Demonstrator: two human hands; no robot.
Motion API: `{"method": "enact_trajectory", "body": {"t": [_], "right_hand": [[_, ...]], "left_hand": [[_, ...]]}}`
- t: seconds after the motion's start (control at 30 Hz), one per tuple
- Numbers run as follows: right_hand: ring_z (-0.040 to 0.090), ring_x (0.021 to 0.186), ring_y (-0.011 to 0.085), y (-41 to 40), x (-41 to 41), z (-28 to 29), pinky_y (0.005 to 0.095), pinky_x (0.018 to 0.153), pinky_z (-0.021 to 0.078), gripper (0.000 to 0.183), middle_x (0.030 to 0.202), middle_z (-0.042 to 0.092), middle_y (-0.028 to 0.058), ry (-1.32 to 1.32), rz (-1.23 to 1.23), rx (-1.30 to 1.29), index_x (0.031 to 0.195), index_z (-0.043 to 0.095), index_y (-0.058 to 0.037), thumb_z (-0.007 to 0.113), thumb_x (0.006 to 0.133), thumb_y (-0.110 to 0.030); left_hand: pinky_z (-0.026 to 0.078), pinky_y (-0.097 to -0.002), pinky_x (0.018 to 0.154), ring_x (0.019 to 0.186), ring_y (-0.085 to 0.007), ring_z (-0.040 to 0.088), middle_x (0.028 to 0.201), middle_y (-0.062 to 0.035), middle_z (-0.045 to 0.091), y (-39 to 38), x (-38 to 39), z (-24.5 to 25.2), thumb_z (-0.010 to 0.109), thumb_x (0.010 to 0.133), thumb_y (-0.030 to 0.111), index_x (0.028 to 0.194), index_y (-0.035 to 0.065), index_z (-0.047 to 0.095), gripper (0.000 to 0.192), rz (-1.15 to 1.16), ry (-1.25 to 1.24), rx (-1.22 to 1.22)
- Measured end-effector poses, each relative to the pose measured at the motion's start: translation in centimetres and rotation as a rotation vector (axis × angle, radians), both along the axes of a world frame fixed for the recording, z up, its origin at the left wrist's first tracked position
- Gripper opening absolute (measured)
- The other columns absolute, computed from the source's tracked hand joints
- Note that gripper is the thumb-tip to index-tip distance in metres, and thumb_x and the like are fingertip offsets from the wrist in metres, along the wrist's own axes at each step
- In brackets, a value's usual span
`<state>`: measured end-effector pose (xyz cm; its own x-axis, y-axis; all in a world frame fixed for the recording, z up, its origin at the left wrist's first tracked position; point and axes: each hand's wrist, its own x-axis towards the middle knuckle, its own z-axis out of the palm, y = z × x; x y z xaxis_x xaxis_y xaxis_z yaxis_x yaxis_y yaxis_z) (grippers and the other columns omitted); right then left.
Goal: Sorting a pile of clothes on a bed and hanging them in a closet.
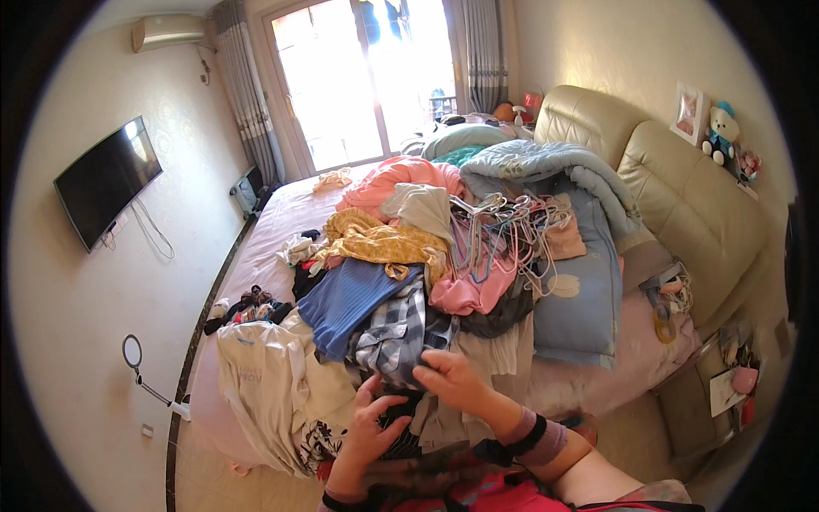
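Observation:
On the bed, a heap of clothes lies before me. My right hand (451,379) rests at the lower edge of a black and white plaid shirt (390,333), its fingers bent against dark cloth; whether it grips any is unclear. My left hand (374,425), fingers spread, is just left of it over dark clothing and holds nothing visible. A blue ribbed garment (358,301) lies beside the plaid shirt, below a yellow patterned garment (384,240). A cream top (262,371) spreads to the left. Wire clothes hangers (492,237) lie tangled on a pink garment (477,288).
Past the heap are a coral blanket (397,182) and a light blue quilt (524,160). A blue pillow (576,307) lies right, near the padded headboard (691,185). Small dark garments (256,307) lie left. A round mirror (132,351) on an arm stands beyond the bed's left edge.

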<state>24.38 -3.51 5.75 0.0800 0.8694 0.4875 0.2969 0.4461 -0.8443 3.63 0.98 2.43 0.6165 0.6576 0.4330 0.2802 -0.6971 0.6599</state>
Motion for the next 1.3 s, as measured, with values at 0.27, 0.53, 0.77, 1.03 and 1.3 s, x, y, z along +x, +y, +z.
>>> {"method": "enact_trajectory", "body": {"t": [0.27,0.53,0.77,1.03,1.3], "right_hand": [[0.055,0.07,0.0359,-2.8,-1.2,0.2,0.0432,0.066,0.0412,0.026,0.07,0.053,0.0137,-0.351,0.126,0.06,0.074,0.05,-0.0053,0.064,0.087,-0.023],[0.057,0.083,0.0333,-3.6,-1.1,0.6,0.0404,0.074,0.0429,0.019,0.082,0.057,0.0106,-0.3,0.145,0.123,0.084,0.058,-0.0065,0.072,0.08,-0.019],[0.066,0.088,0.027,-1.8,0.0,-4.6,0.0362,0.08,0.0521,0.045,0.094,0.066,0.011,-0.115,-0.223,-0.22,0.114,0.052,-0.0028,0.075,0.077,-0.011],[0.066,0.092,0.0249,-0.4,1.6,-7.4,0.0342,0.083,0.0507,0.039,0.098,0.067,0.0109,-0.153,-0.314,-0.152,0.12,0.053,-0.0069,0.068,0.084,-0.008],[0.065,0.085,0.028,-2.2,0.6,1.5,0.0328,0.079,0.0499,0.02,0.089,0.064,0.016,0.1,-0.128,0.059,0.101,0.059,0.0012,0.052,0.082,0.001]], "left_hand": [[0.051,-0.0371,0.089,0.118,-0.0311,0.053,0.139,-0.0194,0.045,-1.1,2.9,0.5,0.075,0.074,0.01,0.129,0.0028,0.053,0.059,0.132,-0.067,0.079],[0.046,-0.0281,0.075,0.081,-0.0176,0.058,0.083,-0.0067,0.06,-1.0,1.1,1.5,0.055,0.081,-0.003,0.09,-0.0008,0.063,0.012,0.154,-0.446,-0.369],[0.047,-0.0266,0.081,0.087,-0.0128,0.057,0.093,-0.0034,0.061,-3.6,-2.3,6.3,0.056,0.09,0.0,0.092,-0.0011,0.062,0.006,-0.031,-0.541,-0.159],[0.052,-0.0361,0.086,0.094,-0.0249,0.062,0.103,-0.0141,0.064,-5.4,-3.6,7.7,0.056,0.094,0.006,0.096,-0.0032,0.063,0.012,-0.171,-0.917,-0.239],[0.053,-0.0318,0.084,0.088,-0.0185,0.065,0.099,-0.0106,0.067,-4.0,-4.5,6.8,0.054,0.093,0.005,0.103,-0.0037,0.065,0.017,0.069,-0.749,-0.54]]}}
